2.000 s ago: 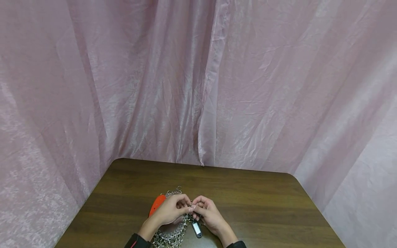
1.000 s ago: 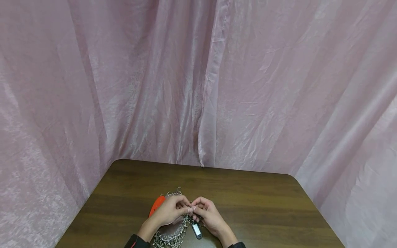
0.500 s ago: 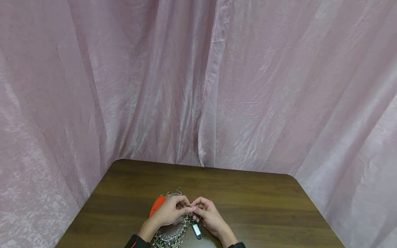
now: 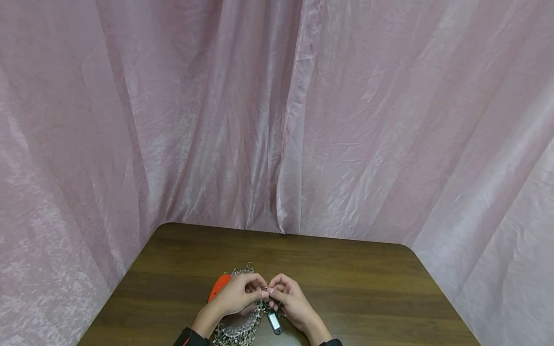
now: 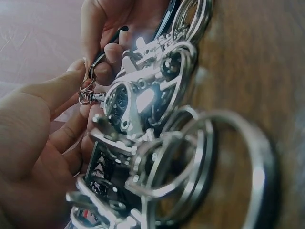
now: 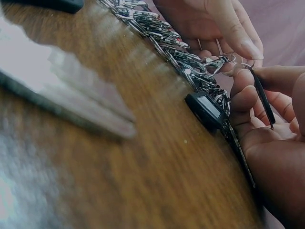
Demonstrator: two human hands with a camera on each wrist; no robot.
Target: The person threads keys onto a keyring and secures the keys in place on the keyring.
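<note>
In the head view my left hand and right hand meet fingertip to fingertip above the near part of the table. The left thumb and index finger pinch a small split ring joined to a metal swivel clasp. My right fingers hold a black key tag, its thin wire ring right at the split ring. Below the hands lie many metal key rings with clasps, strung around the edge of a clear disc. Another black key tag with a white label hangs beside the right hand.
An orange-red flat piece lies left of the left hand, partly covered by it. A brown wood-grain table extends around, with pink curtains behind it. A blurred pale object is close to the right wrist camera.
Both hands stay nearly in place, fingertips together, with only slight finger shifts at the rings. The tag and the key rings have barely moved.
</note>
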